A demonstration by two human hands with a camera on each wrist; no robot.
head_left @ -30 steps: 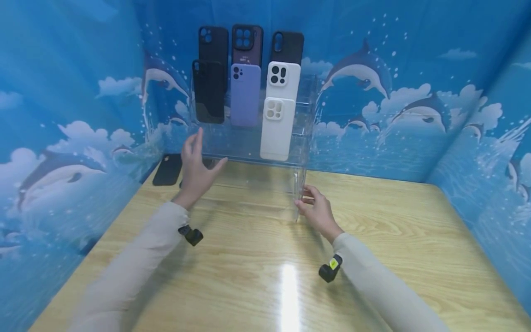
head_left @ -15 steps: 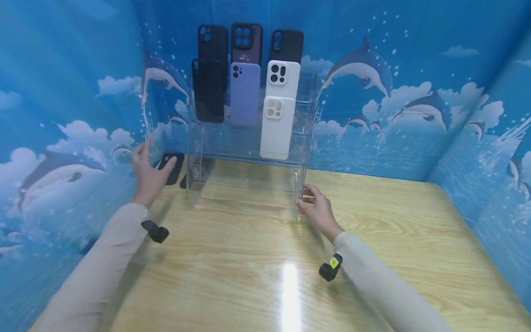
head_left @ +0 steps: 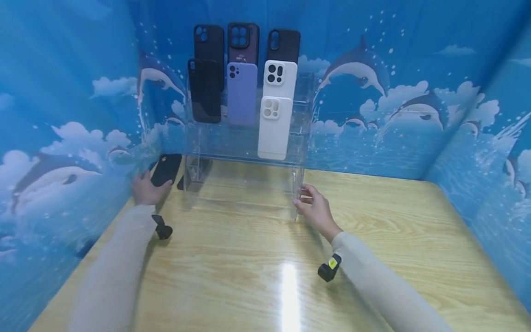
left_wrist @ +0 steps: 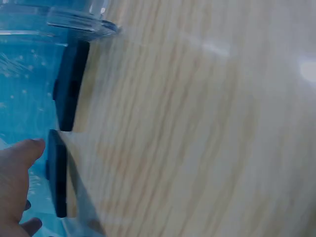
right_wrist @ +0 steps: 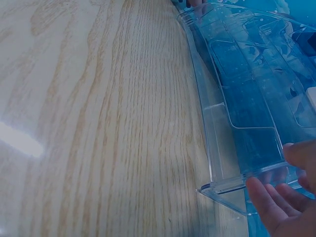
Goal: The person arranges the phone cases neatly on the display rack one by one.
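Note:
In the head view, my left hand (head_left: 148, 188) is low at the left edge of the table, fingers spread, right beside a black phone case (head_left: 167, 170) lying flat. The left wrist view has this hand (left_wrist: 17, 180) next to the dark case (left_wrist: 58, 173), with thumb and fingers apart. My right hand (head_left: 317, 210) holds the lower right side panel of a clear acrylic stand (head_left: 244, 182), thumb on one face and fingers on the other. Leaning on its tiers are several cases, among them a purple phone case (head_left: 242, 97) and a white phone case (head_left: 274, 136).
Another dark phone case (head_left: 194, 174) lies behind the stand's left panel. A blue dolphin-print curtain (head_left: 419, 115) encloses the back and both sides of the wooden table (head_left: 373, 221). Two black phone cases (head_left: 205, 92) overlap at the stand's upper left.
My left hand has moved left, away from the front of the stand, then down to the black phone case on the table. The right hand stays at the stand's side panel.

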